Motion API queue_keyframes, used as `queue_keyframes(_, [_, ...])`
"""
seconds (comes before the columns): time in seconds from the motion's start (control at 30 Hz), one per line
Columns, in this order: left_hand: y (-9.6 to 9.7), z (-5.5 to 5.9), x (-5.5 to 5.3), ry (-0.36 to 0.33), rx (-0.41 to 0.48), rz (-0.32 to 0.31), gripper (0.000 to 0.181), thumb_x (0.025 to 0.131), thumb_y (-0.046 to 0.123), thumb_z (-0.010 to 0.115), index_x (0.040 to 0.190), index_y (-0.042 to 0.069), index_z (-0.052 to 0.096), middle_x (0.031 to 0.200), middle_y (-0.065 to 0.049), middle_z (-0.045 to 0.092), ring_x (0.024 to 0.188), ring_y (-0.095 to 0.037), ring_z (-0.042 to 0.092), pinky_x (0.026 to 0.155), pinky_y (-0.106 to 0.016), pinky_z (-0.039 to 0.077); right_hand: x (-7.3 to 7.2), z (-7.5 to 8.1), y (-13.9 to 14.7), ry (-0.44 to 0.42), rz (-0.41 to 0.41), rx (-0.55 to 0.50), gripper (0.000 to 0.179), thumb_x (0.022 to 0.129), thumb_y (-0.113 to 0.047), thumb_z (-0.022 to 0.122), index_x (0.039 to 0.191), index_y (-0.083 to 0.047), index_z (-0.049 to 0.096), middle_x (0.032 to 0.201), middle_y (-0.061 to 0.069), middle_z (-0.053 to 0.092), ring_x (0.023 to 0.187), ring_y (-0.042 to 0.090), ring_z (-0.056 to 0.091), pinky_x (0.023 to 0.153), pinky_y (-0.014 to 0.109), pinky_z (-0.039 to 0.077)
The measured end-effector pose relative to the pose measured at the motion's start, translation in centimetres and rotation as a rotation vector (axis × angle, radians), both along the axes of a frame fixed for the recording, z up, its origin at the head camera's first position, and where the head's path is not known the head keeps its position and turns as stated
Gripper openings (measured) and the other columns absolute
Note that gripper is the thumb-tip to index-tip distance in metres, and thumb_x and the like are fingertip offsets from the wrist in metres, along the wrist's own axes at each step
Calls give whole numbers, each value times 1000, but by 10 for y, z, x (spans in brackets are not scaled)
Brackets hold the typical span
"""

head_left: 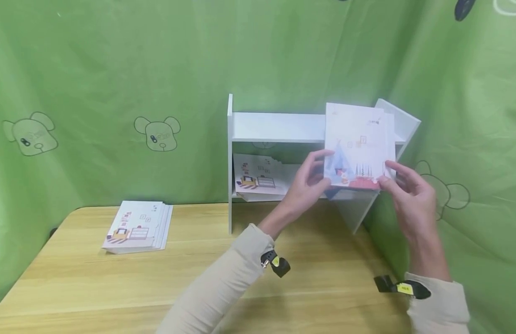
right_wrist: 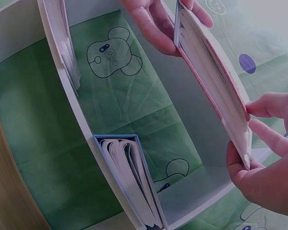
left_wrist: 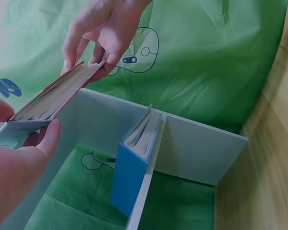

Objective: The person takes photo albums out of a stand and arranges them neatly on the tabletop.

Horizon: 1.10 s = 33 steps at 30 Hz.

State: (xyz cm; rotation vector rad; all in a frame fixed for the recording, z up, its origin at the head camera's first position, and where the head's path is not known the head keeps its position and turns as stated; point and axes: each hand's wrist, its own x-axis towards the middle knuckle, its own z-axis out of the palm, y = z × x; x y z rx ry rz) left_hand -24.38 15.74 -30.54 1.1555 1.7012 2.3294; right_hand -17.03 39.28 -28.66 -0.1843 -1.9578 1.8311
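Observation:
Both hands hold up a small stack of white-covered books (head_left: 354, 144) in front of the upper shelf. The front cover shows a blue tent and a red strip along its bottom. My left hand (head_left: 306, 178) pinches the stack's left edge, and my right hand (head_left: 414, 197) grips its lower right corner. From the wrist views, the page edges and red cover edges of the held books (right_wrist: 211, 67) are visible. Behind and below them stands a white two-tier shelf (head_left: 279, 126). Its lower board carries more white books (head_left: 260, 176) at the left and a blue book (left_wrist: 129, 177) towards the right.
A stack of white books (head_left: 134, 227) lies on the left of the wooden table (head_left: 191, 283). The shelf's right side panel (head_left: 397, 119) slants outward at the top. A green curtain (head_left: 116, 69) with bear-head drawings hangs behind and close along the right.

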Motion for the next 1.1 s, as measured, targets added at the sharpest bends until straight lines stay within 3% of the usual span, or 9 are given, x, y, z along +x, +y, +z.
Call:
queue_keyframes(0.13, [-1, -4, 3, 32, -6, 3, 62, 92, -10, 55, 146, 20, 49, 140, -9, 54, 118, -18, 62, 92, -34, 60, 2, -3, -1, 12, -5, -7, 55, 92, -22, 79, 143, -16, 61, 132, 2, 63, 111, 10, 60, 91, 11, 50])
queue_keyframes(0.27, [-1, -8, 6, 69, -21, 7, 63, 92, -10, 57, 146, 20, 49, 143, -6, 51, 118, -18, 62, 89, -34, 61, 1, -9, -1, 19, -5, -13, 51, 94, -23, 77, 143, -16, 61, 117, -3, 66, 88, 8, 58, 63, 9, 49])
queue_keyframes(0.3, [-1, -8, 6, 76, -21, 8, 64, 91, -10, 57, 146, 20, 49, 144, -5, 50, 117, -18, 62, 89, -34, 61, 1, -10, -1, 20, -3, -15, 51, 95, -24, 76, 143, -16, 61, 117, -2, 66, 87, 8, 57, 62, 10, 49])
queue_keyframes(0.4, [0, -11, 8, 80, -15, 15, 63, 91, -10, 57, 146, 20, 50, 146, -4, 48, 117, -20, 62, 89, -34, 61, 2, -15, -1, 28, -6, -36, 50, 96, -23, 75, 143, -15, 61, 120, -2, 64, 87, 8, 58, 65, 10, 51])
queue_keyframes(0.53, [0, -15, 10, 70, -23, 30, 58, 94, -5, 57, 145, 22, 51, 149, 0, 47, 120, -21, 60, 90, -31, 60, 3, -19, -1, 70, 14, -99, 48, 96, -18, 74, 142, -9, 61, 126, 0, 61, 102, 12, 62, 85, 13, 54])
queue_keyframes(0.8, [-3, -18, 12, 68, -45, 50, 55, 98, 4, 57, 147, 26, 49, 155, 4, 41, 129, -22, 55, 95, -29, 57, 5, -25, -3, 86, 21, -116, 47, 97, -17, 73, 141, -7, 60, 128, 1, 61, 108, 13, 60, 89, 13, 53])
queue_keyframes(1.1, [-10, -26, 15, 42, -11, -6, 58, 97, -1, 55, 149, 24, 47, 147, -1, 48, 122, -17, 61, 93, -33, 59, 11, -37, -7, 113, 18, -75, 44, 97, -14, 72, 139, -6, 62, 107, 3, 68, 95, 14, 63, 78, 14, 55])
